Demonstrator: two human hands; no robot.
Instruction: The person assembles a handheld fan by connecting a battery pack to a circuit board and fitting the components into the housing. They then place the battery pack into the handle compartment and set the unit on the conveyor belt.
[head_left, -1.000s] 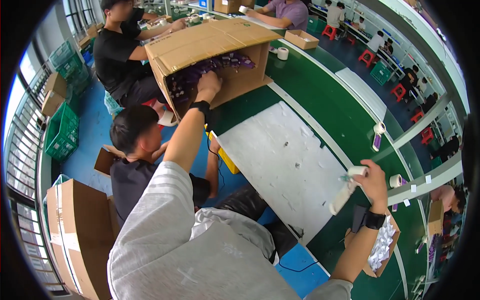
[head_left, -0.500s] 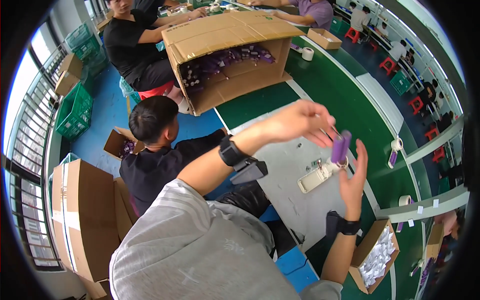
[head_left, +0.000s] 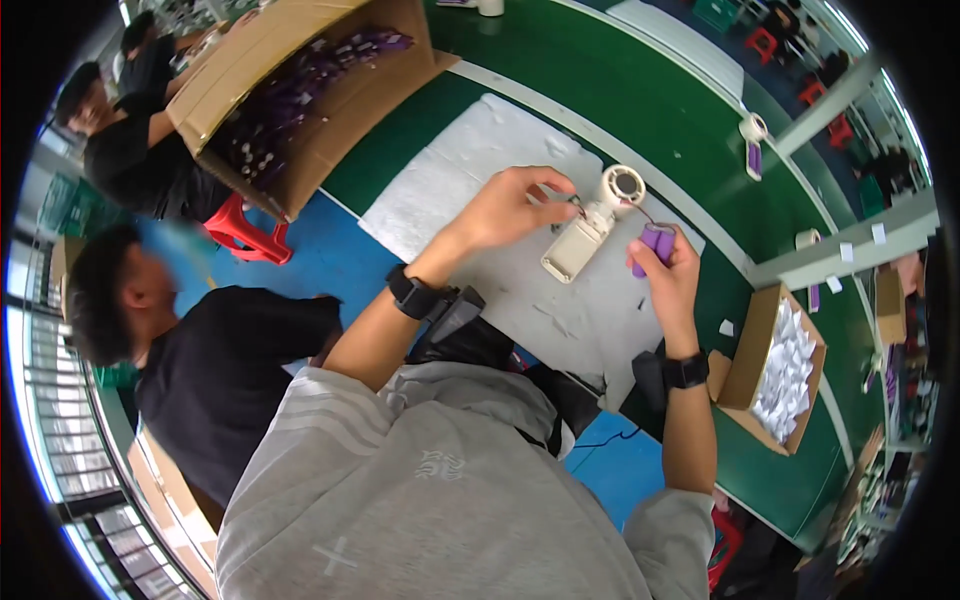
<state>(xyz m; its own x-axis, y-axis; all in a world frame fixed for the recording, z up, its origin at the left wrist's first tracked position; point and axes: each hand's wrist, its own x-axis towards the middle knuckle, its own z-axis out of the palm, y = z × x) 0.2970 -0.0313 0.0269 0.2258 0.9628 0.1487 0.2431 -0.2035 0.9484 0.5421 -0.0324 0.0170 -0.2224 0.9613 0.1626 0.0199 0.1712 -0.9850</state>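
Over the white sheet (head_left: 432, 190), clamps a purple pack (head_left: 654, 243) between thumb and fingers of the right hand (head_left: 672, 265). Holds the left hand (head_left: 515, 208) just beside the cream fan (head_left: 576, 250), with fingertips close together; cannot tell whether pinched on anything. Has the fan lying on the sheet between both hands.

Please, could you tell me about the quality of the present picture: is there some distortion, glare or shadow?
Head view: fisheye distortion, the window grille bowing along the black rim; head view: glare, parts of that window nearly white; head view: shadow inside the large brown box; head view: the cream device and purple piece look fairly clear.
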